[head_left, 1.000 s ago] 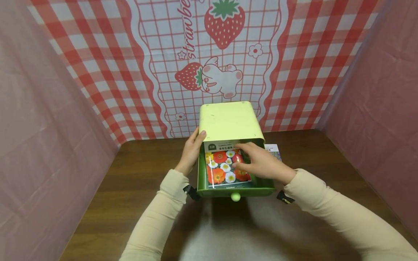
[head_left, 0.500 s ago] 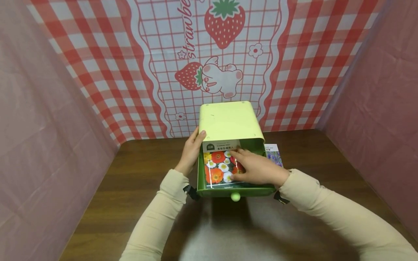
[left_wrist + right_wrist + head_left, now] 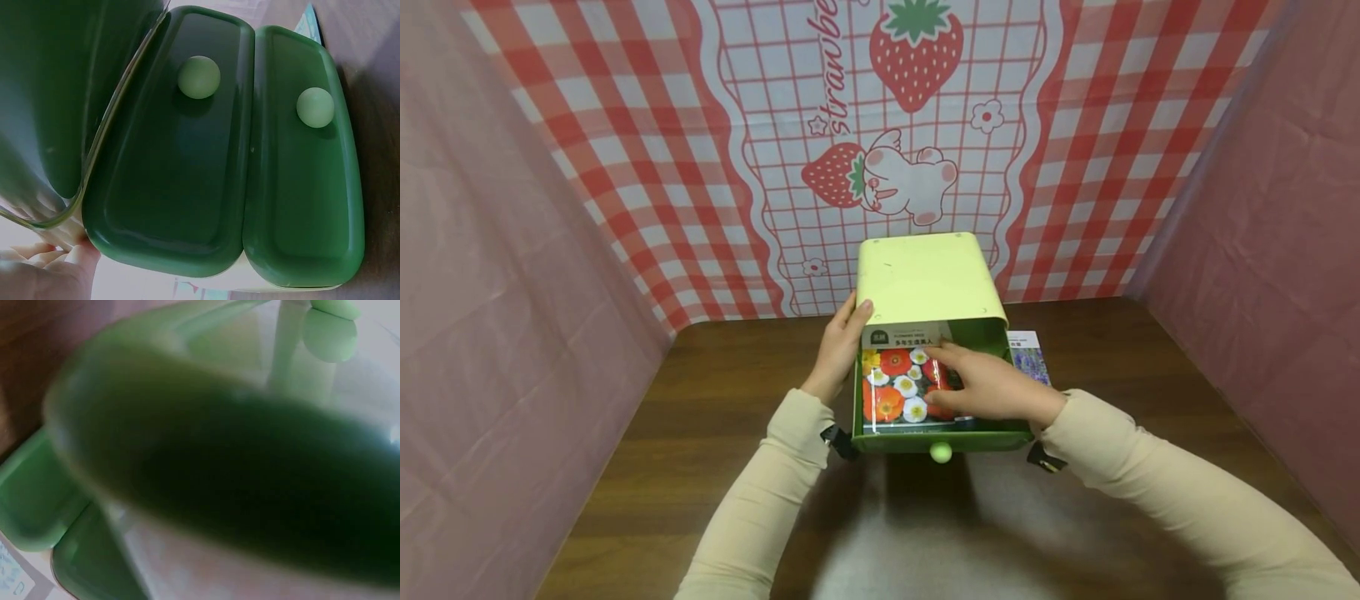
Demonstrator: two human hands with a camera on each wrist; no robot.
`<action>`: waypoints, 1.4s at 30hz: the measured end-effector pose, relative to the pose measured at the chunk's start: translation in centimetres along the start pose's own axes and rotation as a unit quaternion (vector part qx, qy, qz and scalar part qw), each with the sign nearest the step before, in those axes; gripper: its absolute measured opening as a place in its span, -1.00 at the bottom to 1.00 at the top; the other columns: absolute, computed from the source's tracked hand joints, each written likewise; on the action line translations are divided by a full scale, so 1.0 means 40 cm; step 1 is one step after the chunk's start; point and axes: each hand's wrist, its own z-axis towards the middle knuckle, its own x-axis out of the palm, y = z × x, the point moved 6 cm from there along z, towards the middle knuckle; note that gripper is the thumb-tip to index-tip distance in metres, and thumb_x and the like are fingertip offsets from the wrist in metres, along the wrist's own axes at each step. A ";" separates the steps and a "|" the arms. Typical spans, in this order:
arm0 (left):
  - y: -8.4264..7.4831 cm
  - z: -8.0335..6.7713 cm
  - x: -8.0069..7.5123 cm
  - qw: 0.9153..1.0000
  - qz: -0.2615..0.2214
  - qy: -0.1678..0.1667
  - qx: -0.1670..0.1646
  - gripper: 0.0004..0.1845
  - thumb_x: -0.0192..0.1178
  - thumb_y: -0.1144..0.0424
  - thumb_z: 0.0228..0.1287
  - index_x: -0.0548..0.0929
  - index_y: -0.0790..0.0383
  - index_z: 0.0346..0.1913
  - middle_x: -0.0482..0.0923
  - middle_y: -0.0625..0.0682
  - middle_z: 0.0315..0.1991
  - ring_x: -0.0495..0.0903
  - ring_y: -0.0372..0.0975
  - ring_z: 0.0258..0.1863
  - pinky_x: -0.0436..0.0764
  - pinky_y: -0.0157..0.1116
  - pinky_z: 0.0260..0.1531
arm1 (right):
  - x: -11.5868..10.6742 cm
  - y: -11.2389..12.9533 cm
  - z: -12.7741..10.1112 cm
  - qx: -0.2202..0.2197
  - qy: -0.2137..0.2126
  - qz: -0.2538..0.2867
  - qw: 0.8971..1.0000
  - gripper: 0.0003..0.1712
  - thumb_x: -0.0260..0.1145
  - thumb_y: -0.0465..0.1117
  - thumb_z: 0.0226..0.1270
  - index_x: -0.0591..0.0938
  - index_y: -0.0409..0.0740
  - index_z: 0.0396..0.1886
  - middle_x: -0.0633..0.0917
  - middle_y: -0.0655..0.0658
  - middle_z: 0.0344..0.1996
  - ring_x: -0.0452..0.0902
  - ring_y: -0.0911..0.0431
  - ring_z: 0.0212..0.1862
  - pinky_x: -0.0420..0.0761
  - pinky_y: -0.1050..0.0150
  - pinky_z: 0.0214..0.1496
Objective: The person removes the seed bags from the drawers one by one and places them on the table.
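A small pale yellow-green cabinet stands on the table with its green top drawer pulled out. In that drawer lies a seed packet printed with red, orange and white poppies, against the drawer's left side. My right hand is over the packet's right part, thumb and forefinger spread on its face; its other fingers are mostly hidden. My left hand rests against the cabinet's left side, thumb at the top front corner. In the left wrist view, part of the left hand shows at the cabinet's side.
Two lower drawers with round knobs are closed. Another packet with purple flowers lies on the wooden table to the cabinet's right. A red checked strawberry cloth hangs behind, and pink cloth stands at both sides.
The poppy packet has slid left inside the drawer. My right hand moved slightly left at first, then stayed nearly in place. The left hand and cabinet have not moved.
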 end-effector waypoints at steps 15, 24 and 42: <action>-0.011 -0.007 0.000 1.000 0.001 0.009 -0.002 -0.27 -0.02 -0.21 0.44 0.08 -0.10 0.55 0.51 0.23 0.25 0.57 -0.03 0.11 0.44 -0.07 0.33 | -0.018 -0.024 -0.004 0.020 -0.024 0.208 0.978 -0.29 0.26 -0.14 0.42 0.26 -0.21 0.48 0.36 -0.28 0.42 0.29 -0.22 0.42 0.56 -0.09 0.26; 0.000 0.004 0.002 1.000 0.009 0.001 0.012 -0.23 0.00 -0.23 0.42 0.10 -0.02 0.55 0.29 0.12 0.45 0.33 0.00 0.39 0.26 -0.01 0.45 | -0.037 -0.068 -0.007 0.100 -0.084 0.293 0.947 -0.43 0.22 -0.19 0.42 0.41 -0.26 0.38 0.59 -0.34 0.19 0.61 0.00 0.01 0.64 0.18 0.05; 0.006 0.004 0.000 1.000 -0.001 -0.001 -0.002 -0.28 0.00 -0.25 0.41 0.12 -0.16 0.54 0.56 0.18 0.18 0.61 -0.13 -0.02 0.54 -0.11 0.21 | -0.007 -0.059 0.008 0.123 -0.029 0.354 0.927 -0.51 0.16 -0.36 0.43 0.35 -0.49 0.28 0.67 -0.37 -0.10 0.62 0.16 -0.31 0.76 0.21 -0.17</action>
